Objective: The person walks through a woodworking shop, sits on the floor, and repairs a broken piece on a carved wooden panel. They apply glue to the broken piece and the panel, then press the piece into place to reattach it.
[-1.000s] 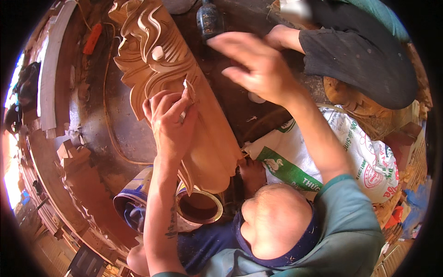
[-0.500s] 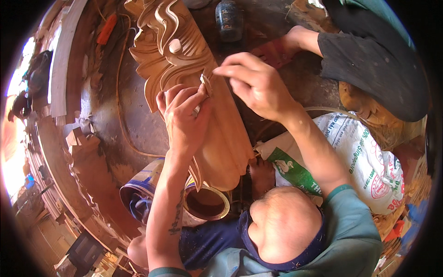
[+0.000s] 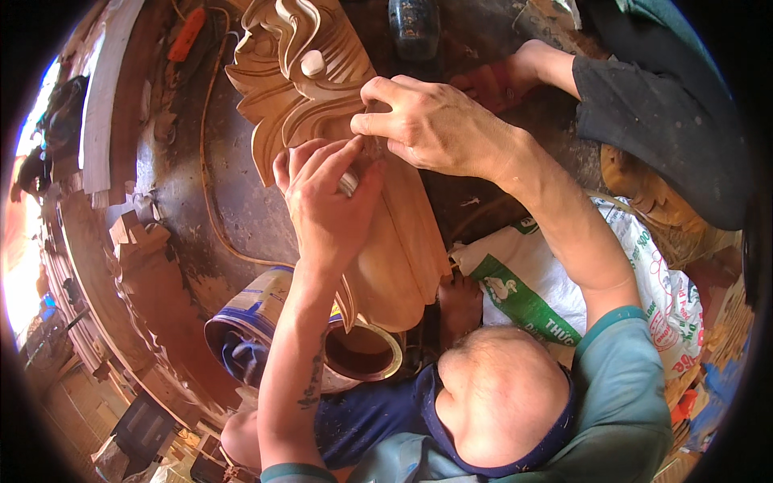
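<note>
A long carved wooden panel [image 3: 411, 278] with wavy relief at its far end lies lengthwise in front of me. Over its middle, my left hand [image 3: 322, 201] is closed, with a small silvery-white piece [image 3: 348, 183] showing between its fingers and palm. The piece's kind is hard to tell. My right hand [image 3: 439, 125] has its fingers bent and apart, close to the left fingertips, and nothing shows in its grip. A small whitish lump [image 3: 312, 63] rests on the carved relief beyond both hands.
Two open cans, one blue and white [image 3: 262, 302] and one yellow-rimmed [image 3: 396, 354], stand by the panel's near end. A printed white sack [image 3: 555, 266] lies to the right. A dark jar [image 3: 413, 28] and another person's leg [image 3: 555, 68] are beyond. An orange cord [image 3: 211, 161] runs at left.
My right hand has moved left and down to my left fingertips. The thin pale strip that stuck up from the left fingers no longer shows. The view has shifted slightly.
</note>
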Demonstrator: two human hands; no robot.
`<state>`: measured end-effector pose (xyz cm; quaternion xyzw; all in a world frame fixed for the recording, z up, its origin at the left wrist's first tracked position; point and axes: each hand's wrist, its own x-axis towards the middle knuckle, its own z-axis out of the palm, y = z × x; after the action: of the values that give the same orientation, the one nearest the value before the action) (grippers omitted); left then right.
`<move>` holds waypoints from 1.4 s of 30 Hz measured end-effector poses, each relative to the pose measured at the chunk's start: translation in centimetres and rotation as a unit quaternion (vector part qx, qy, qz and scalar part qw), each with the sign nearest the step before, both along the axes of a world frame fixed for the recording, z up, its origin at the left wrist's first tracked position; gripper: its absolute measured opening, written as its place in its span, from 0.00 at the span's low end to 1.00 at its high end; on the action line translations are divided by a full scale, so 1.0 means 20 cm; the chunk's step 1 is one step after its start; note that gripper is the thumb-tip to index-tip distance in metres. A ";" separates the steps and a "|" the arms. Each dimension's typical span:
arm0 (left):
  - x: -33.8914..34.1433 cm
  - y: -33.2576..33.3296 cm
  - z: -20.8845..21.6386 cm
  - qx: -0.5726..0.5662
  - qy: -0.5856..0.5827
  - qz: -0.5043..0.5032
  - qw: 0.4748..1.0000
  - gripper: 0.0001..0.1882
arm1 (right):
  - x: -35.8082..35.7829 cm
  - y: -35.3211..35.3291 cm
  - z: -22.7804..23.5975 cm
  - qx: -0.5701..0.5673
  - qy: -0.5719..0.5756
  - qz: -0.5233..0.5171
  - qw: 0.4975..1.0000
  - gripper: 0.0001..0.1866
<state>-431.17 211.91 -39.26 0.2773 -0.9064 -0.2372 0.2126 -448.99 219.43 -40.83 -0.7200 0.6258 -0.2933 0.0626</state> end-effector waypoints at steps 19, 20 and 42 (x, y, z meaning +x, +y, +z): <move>-0.01 0.04 0.00 -0.062 0.024 -0.005 0.998 0.11 | 0.20 0.65 -0.16 -0.221 -0.366 -0.414 0.804 0.20; -0.01 0.04 0.01 -0.062 0.024 -0.007 0.998 0.11 | 0.24 0.74 -0.26 -0.200 -0.395 -0.449 0.777 0.24; 0.02 0.01 0.00 -0.017 0.019 -0.027 0.999 0.14 | 0.23 0.64 -0.71 0.021 -0.318 -0.531 0.785 0.30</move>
<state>-430.83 212.20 -39.27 0.2442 -0.9133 -0.2330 0.2280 -444.40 232.28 -55.12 -0.1382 0.8602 -0.4790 0.1074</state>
